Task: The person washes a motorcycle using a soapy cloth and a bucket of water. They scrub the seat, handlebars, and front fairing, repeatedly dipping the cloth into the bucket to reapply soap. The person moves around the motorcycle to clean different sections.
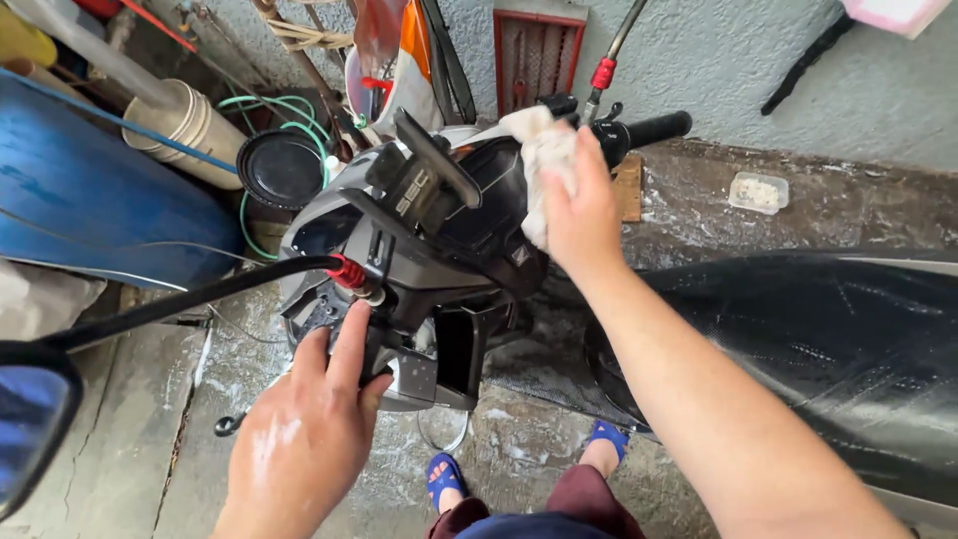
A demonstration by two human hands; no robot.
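A black and grey scooter [439, 230] stands below me, its wet black seat [828, 339] at the right. My right hand [584, 215] presses a white cloth [544, 160] against the dash near the right handlebar grip [654, 128]. My left hand [309, 429], streaked with soap, grips the left handlebar [374, 349] below a red-collared mirror stem [200, 291]. A black phone holder [429, 165] sticks up from the middle of the bars.
A blue barrel [90, 200] and a beige pipe [185, 125] crowd the left, with green hose [279, 110] behind. A mirror [30, 424] juts in at lower left. A soap dish [758, 192] lies on wet concrete by the grey wall. My feet in blue sandals [444, 479] stand below.
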